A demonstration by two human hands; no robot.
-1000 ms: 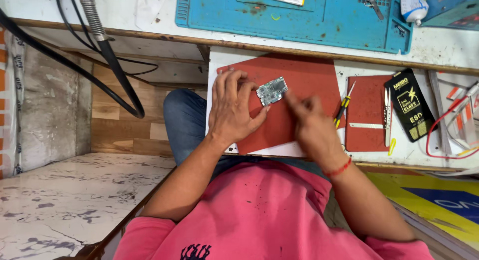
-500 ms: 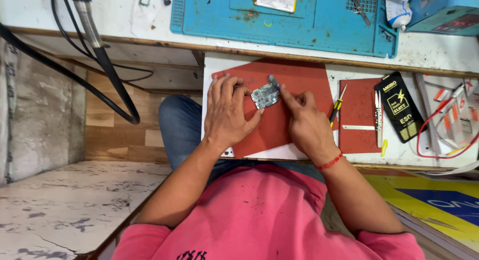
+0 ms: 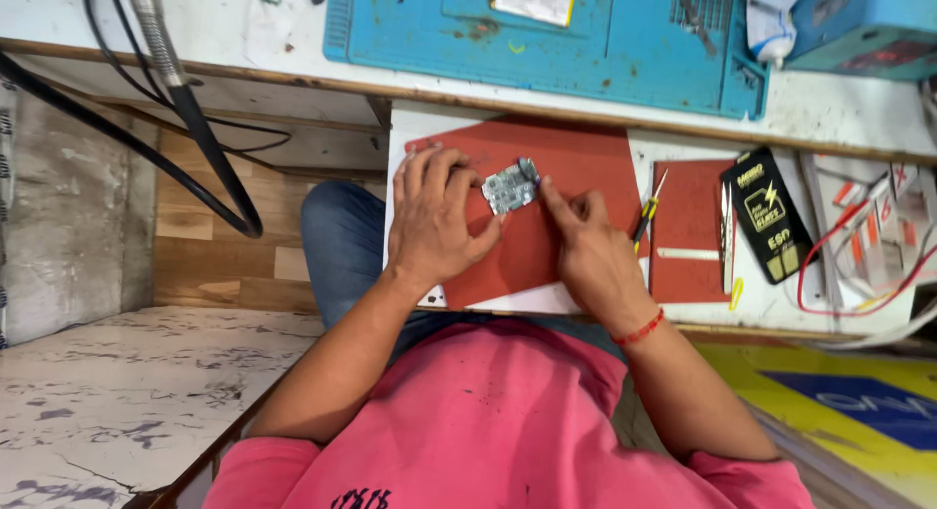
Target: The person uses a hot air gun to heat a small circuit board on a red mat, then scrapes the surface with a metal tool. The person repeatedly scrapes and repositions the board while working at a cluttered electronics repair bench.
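A small grey-green circuit board (image 3: 510,186) lies on a red mat (image 3: 576,162) on a pull-out shelf. My left hand (image 3: 436,216) rests flat on the mat, its fingertips touching the board's left edge. My right hand (image 3: 588,247) is on the mat to the right, with the index finger stretched out and pressing the board's right edge. Neither hand lifts the board.
A yellow-handled screwdriver (image 3: 646,216), a smaller red mat (image 3: 686,226), tweezers (image 3: 727,238) and a black phone battery (image 3: 766,213) lie to the right, with red wires (image 3: 859,236) beyond. A blue work mat (image 3: 547,36) covers the bench above. Black cables (image 3: 210,148) hang at left.
The view has shifted slightly. My right index finger has moved in against the board's right edge; the left hand stays on the mat beside it.
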